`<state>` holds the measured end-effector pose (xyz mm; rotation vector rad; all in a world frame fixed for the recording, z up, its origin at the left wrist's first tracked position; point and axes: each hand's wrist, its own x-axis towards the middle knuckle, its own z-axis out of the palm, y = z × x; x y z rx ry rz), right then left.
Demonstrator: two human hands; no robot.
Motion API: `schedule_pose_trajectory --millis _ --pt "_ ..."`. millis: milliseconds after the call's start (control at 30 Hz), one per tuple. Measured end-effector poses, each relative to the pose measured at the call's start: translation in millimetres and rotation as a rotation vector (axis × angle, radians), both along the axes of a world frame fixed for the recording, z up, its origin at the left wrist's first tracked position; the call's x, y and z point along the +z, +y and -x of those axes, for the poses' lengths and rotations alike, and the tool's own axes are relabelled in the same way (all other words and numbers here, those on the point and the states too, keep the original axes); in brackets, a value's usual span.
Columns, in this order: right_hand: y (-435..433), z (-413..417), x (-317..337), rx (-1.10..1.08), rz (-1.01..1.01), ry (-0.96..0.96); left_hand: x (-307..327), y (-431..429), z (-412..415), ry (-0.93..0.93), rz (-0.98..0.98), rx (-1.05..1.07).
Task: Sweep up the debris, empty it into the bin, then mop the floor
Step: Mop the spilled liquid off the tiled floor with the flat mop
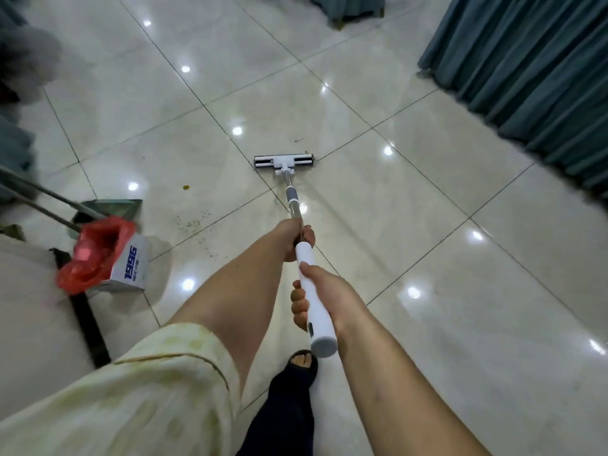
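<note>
Well, mop: head lay flat; overlapping strokes toward debris seemed wise.
Grip: left hand, right hand both curled round mop.

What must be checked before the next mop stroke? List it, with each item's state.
1. Grip: left hand grips the mop pole, right hand grips the white handle: ok.
2. Contact: mop head lies flat on the floor: ok.
3. Sweeping done: green specks and a yellow spot lie left of the pole: not ok.
4. Obstacles: bin stands to the left, apart from the mop head: ok.
5. Whether the mop head is wet: cannot tell.
</note>
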<state>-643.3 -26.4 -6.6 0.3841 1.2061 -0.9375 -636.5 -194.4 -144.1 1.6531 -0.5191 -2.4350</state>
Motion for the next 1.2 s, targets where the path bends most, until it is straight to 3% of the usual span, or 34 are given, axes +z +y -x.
schedule_pose_trajectory --millis 267,533,767,1200 --pt "-125 95 -52 0.06 0.01 0.055 -51 -135 94 -0.04 0.022 0.005" --pt "-148 118 -92 0.116 0.005 0.086 -81 -154 113 0.027 -0.024 0.035" --pt "-91 75 -77 0.148 -0.01 0.059 -70 -90 63 0.113 -0.091 0.123" --pt "165 -32 -26 0.135 -0.027 0.019 -25 168 -49 0.08 -0.155 0.109"
